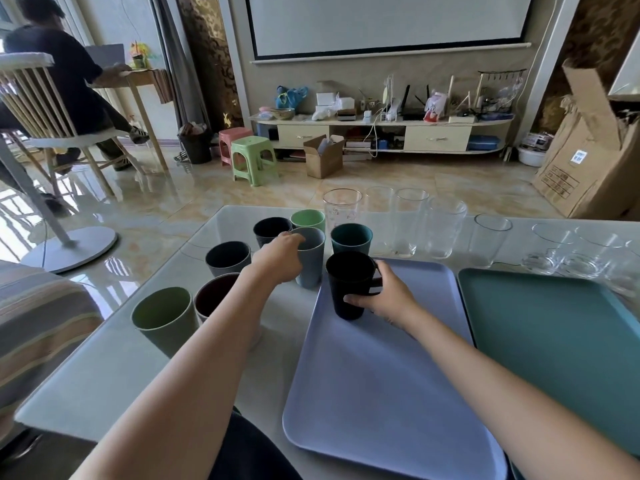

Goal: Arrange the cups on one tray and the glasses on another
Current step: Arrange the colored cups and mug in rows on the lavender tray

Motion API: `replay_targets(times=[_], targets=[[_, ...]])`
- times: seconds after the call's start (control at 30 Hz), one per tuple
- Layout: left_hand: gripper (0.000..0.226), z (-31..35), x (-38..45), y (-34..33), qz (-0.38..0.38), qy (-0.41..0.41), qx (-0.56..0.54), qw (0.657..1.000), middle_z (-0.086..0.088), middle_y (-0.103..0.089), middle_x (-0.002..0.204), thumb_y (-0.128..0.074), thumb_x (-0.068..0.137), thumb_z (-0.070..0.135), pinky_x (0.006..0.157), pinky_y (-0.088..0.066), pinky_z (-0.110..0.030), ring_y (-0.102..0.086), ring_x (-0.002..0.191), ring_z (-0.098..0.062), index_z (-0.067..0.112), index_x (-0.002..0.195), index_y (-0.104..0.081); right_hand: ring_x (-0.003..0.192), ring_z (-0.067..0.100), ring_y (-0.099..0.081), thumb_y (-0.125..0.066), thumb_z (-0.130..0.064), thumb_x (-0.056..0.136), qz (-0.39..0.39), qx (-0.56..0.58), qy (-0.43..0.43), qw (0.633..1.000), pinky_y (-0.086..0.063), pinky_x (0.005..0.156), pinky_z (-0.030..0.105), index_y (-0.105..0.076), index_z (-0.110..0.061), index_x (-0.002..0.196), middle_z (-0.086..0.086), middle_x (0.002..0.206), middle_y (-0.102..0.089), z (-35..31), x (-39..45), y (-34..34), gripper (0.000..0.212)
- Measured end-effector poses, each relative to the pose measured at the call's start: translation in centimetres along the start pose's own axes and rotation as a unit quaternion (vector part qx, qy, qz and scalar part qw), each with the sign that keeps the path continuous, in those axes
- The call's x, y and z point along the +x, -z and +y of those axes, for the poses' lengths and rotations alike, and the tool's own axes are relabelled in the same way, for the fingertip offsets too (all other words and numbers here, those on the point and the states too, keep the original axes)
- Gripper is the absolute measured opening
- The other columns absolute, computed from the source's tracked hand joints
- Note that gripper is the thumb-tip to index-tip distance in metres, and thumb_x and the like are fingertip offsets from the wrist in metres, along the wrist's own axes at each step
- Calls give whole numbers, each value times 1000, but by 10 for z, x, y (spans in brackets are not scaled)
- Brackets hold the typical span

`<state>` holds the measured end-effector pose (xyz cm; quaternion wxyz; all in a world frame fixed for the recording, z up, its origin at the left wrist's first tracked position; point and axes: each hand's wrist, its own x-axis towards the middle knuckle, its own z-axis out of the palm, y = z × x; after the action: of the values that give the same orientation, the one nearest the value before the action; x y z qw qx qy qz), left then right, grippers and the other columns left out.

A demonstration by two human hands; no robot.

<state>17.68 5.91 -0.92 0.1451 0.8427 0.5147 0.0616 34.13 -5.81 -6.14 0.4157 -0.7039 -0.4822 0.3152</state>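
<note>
Nearest, the lilac tray (381,375) bears one black cup (349,284) at its far left corner, the right hand (384,299) wrapped round it, seemingly setting it down. Just left of the tray, the left hand (280,259) grasps a grey-blue cup (311,258), likely next; beyond the tray, glasses (408,223) wait, presumably for the teal tray (554,341) beside it.

Two bare forearms, no sleeves to be seen, left hand (278,256) and right hand (389,296); dark clothing is glimpsed at bottom centre

The teal tray (554,341) and the rightmost glass (623,278) run off the right edge.
</note>
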Motion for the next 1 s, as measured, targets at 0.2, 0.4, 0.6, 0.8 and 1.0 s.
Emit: replay_targets(times=[0.2,0.4,0.6,0.8,1.0], targets=[[51,4,5,-11,-2,1,25,1000,-5,-49,133,-45,81,5,82,-52,-41,-56,109,-32,21,129,-50,105,15,-53,-80,-23,73,4,-6,13,1000,-42,85,26,-37,-18,135,4,126,-56,1,1,-3,76],[20,-2,2,-12,27,-5,17,999,-11,-61,109,-54,84,8,68,-42,-34,-57,91,-32,14,101,-62,115,20,-54,-78,-24,76,0,-19,9,1000,-40,86,25,-35,-18,136,4,128,-56,1,0,-6,74],[20,-5,-8,-3,73,-26,-8,997,-16,-64,100,-51,84,5,71,-51,-39,-60,88,-35,11,94,-66,124,27,-49,-75,-25,79,-23,-60,-17,998,-42,97,32,-19,-14,144,10,138,-49,1,2,-11,86],[16,2,-39,27,147,-53,-13,988,-8,-64,101,-52,87,13,76,-51,-41,-59,92,-33,11,96,-66,134,36,-33,-65,-1,82,74,-32,-59,995,-39,105,42,18,-23,148,19,153,-18,-21,-5,-3,108],[12,9,-75,46,182,-81,-42,979,-2,-68,88,-58,82,20,70,-51,-35,-60,84,-28,20,90,-68,127,35,-35,-77,-19,73,125,-125,87,980,-33,103,41,-14,-16,147,16,136,-40,-58,-36,-1,97]])
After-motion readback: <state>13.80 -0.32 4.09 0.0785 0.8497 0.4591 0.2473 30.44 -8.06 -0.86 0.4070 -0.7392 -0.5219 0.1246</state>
